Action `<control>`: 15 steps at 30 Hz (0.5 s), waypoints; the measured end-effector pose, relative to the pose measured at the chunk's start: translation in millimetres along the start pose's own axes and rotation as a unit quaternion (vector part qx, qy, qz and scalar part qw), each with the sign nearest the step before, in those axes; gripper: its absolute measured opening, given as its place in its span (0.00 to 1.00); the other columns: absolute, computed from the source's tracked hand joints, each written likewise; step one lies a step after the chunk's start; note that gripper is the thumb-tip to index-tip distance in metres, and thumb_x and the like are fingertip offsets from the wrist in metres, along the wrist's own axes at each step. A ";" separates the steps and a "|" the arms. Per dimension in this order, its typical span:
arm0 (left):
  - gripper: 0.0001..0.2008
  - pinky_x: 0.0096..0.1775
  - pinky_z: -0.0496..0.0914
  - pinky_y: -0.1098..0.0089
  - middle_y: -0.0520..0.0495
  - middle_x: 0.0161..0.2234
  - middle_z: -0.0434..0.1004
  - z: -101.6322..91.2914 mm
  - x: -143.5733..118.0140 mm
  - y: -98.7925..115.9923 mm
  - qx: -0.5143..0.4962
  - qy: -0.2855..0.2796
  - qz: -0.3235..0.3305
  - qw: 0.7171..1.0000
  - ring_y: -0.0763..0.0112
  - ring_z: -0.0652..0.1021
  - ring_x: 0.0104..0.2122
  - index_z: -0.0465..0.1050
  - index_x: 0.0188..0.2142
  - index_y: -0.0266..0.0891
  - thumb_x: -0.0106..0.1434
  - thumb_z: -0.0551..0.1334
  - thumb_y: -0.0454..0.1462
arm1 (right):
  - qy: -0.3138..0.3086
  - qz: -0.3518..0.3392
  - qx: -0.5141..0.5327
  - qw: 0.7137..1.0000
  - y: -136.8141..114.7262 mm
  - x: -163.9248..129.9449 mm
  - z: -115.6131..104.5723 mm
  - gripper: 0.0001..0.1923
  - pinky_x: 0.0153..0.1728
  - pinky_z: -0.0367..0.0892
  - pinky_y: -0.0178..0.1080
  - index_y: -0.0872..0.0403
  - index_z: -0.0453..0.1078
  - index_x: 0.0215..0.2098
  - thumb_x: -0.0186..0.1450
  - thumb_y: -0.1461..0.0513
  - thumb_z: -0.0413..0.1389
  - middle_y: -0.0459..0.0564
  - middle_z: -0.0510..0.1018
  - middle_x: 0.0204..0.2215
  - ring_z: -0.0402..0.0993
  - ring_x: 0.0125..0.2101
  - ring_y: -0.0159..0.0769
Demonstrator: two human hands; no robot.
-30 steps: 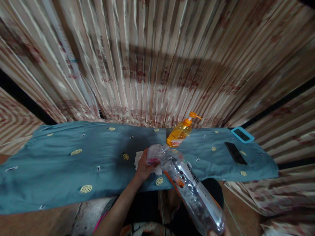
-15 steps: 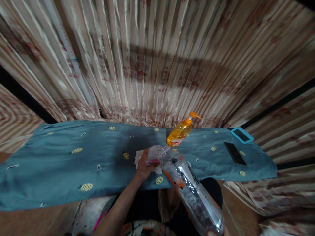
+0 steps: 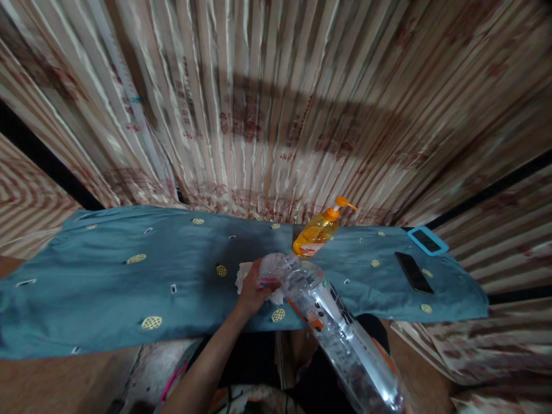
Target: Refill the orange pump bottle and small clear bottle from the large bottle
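Bottle tilted, cup in left hand, orange liquid in dispenser

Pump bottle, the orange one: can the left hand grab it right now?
Probably not: the left hand is busy holding the clear container, though the pump bottle stands close beyond it.

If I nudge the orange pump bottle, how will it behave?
The orange pump bottle may tip if pushed high: it stands tall with a pump head. The amber liquid inside probably gives it some weight. The cloth beneath shows creases, so it might drag rather than glide.
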State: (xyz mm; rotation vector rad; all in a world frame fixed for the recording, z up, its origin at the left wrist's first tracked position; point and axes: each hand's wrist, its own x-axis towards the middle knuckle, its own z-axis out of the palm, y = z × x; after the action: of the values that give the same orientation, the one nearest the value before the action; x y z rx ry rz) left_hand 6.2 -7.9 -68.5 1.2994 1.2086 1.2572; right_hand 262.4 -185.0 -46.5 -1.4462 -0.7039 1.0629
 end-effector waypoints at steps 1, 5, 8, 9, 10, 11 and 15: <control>0.32 0.52 0.71 0.53 0.40 0.46 0.78 0.2 0.0 0.1 0.002 0.002 -0.002 1.000 0.51 0.78 0.47 0.67 0.51 0.38 0.48 0.73 0.44 | -0.004 0.014 -0.003 1.000 4.8 8.7 -2.6 0.33 0.45 0.74 0.53 0.43 0.73 0.52 0.53 0.40 0.63 0.50 0.82 0.44 0.77 0.49 0.54; 0.31 0.52 0.71 0.53 0.41 0.45 0.79 0.5 -0.1 0.5 0.008 0.010 -0.001 1.000 0.52 0.79 0.46 0.67 0.50 0.38 0.48 0.73 0.42 | 0.000 0.041 -0.005 0.999 19.3 38.7 -14.5 0.25 0.47 0.72 0.48 0.49 0.70 0.52 0.65 0.43 0.53 0.51 0.77 0.48 0.75 0.47 0.41; 0.31 0.51 0.72 0.52 0.42 0.45 0.79 0.4 -0.3 1.3 0.014 0.012 -0.002 1.000 0.52 0.79 0.45 0.68 0.50 0.39 0.47 0.74 0.43 | 0.001 0.041 -0.004 0.999 23.2 46.2 -21.9 0.24 0.40 0.74 0.44 0.51 0.71 0.49 0.66 0.43 0.52 0.50 0.78 0.42 0.77 0.39 0.37; 0.32 0.50 0.72 0.53 0.42 0.44 0.79 0.4 -0.4 1.7 0.016 0.011 -0.005 1.000 0.52 0.79 0.45 0.68 0.50 0.39 0.47 0.74 0.43 | -0.003 0.040 -0.005 0.999 22.8 44.8 -23.4 0.24 0.38 0.74 0.43 0.51 0.72 0.47 0.66 0.43 0.52 0.49 0.79 0.39 0.77 0.37 0.36; 0.32 0.50 0.72 0.53 0.42 0.44 0.79 0.4 -0.5 2.0 0.018 0.010 -0.007 1.000 0.52 0.79 0.44 0.67 0.50 0.38 0.47 0.74 0.43 | -0.007 0.039 -0.006 0.999 21.5 41.1 -24.2 0.25 0.36 0.74 0.43 0.51 0.73 0.45 0.65 0.42 0.53 0.49 0.80 0.37 0.78 0.35 0.36; 0.32 0.49 0.73 0.53 0.43 0.43 0.79 0.4 -0.6 2.2 0.018 0.008 -0.008 1.000 0.53 0.79 0.44 0.67 0.50 0.38 0.47 0.74 0.42 | -0.012 0.035 -0.007 0.999 19.0 35.2 -24.2 0.25 0.35 0.75 0.43 0.50 0.74 0.44 0.62 0.41 0.55 0.49 0.81 0.36 0.79 0.34 0.38; 0.32 0.50 0.73 0.53 0.43 0.43 0.79 1.0 -0.8 1.1 0.016 0.012 -0.013 1.000 0.53 0.79 0.44 0.67 0.50 0.39 0.47 0.74 0.42 | -0.017 -0.012 -0.003 1.000 -2.3 -4.5 -14.4 0.42 0.46 0.75 0.47 0.46 0.70 0.54 0.44 0.45 0.70 0.50 0.80 0.51 0.76 0.52 0.54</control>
State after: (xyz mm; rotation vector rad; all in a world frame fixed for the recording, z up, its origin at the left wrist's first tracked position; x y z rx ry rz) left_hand 7.2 -8.7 -67.5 1.2927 1.2629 1.2420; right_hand 273.9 -194.8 -44.2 -1.4242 -0.7478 1.0693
